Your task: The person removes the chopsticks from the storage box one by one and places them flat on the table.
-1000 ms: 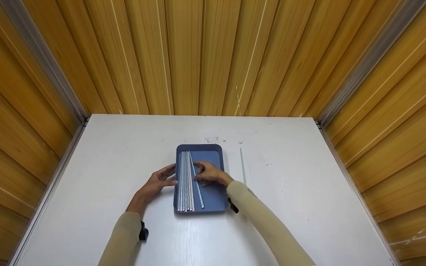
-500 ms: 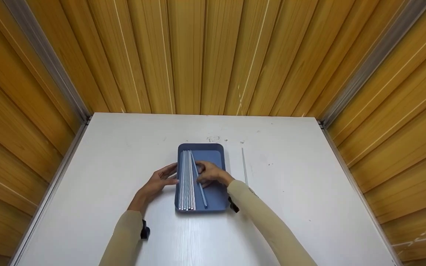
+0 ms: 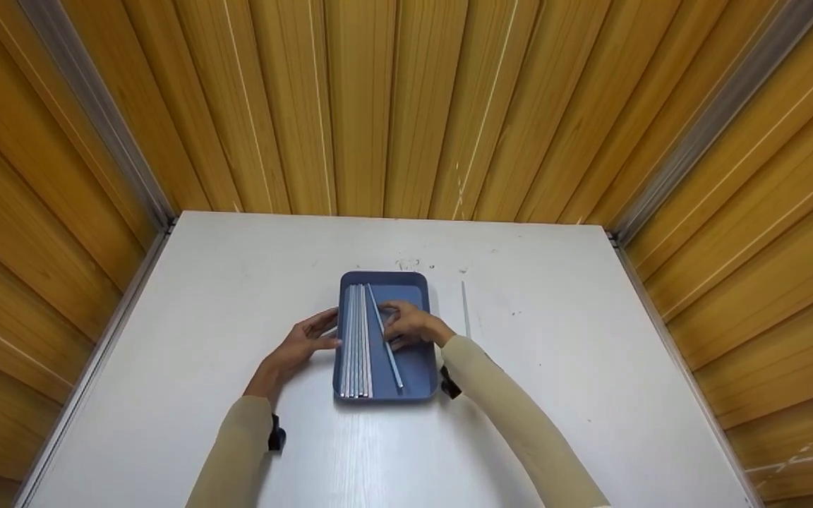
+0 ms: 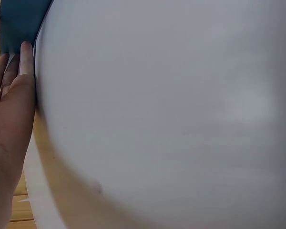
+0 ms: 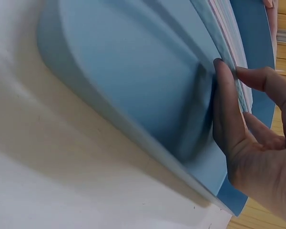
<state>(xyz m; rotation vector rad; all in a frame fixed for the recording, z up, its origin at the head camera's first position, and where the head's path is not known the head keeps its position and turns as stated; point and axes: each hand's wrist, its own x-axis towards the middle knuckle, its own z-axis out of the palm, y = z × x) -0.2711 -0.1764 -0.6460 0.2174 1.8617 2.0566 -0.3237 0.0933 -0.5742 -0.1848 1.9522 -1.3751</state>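
Observation:
A blue rectangular tray (image 3: 413,389) lies on the white table. Inside, several thin pale straws (image 3: 356,346) are lined up along its left side. To the right of that row, one light-blue straw (image 3: 395,370) slants, its near end swung right. My right hand (image 3: 410,326) reaches into the tray and pinches this straw between thumb and fingers. Against the tray's left wall rests my left hand (image 3: 300,349), fingers extended and thumb at the rim. In the left wrist view, the left hand (image 4: 14,102) has its fingertips on the tray's side (image 4: 21,24).
One more pale straw (image 3: 466,309) lies on the table (image 3: 555,331) right of the tray, partly behind the right forearm. Wood-patterned panels (image 3: 357,106) enclose the table's back and sides. Small dark marks (image 3: 408,264) dot the tabletop beyond the tray.
My right hand has moved slightly right, and the slanted straw has shifted right with it, away from the row. The left hand stays at the tray's side.

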